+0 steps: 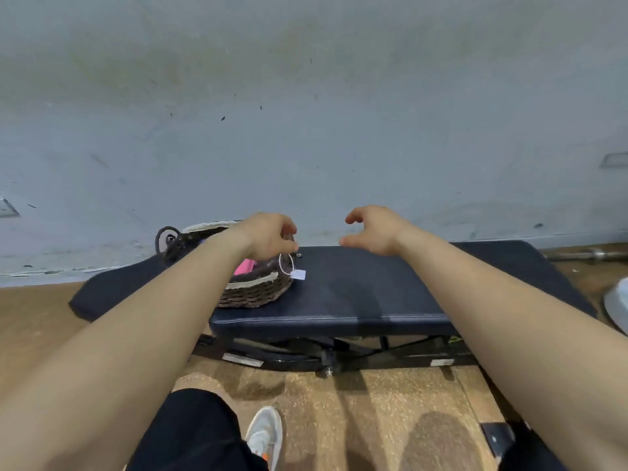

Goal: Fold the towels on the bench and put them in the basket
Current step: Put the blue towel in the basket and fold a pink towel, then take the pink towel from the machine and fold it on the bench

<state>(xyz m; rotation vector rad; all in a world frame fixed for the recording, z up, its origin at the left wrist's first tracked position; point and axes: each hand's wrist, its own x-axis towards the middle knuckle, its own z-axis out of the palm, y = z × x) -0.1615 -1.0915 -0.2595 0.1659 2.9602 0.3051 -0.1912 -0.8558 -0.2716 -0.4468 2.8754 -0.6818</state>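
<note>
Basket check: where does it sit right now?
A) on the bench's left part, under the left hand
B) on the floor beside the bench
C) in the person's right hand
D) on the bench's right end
A: the woven basket rests on the dark bench at its left part, with the left hand above its rim; the right hand hovers empty.

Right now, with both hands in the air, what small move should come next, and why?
Probably draw both hands back: the left hand and right hand hold nothing, the bench shows no towels, and something pink already lies in the basket.
</note>
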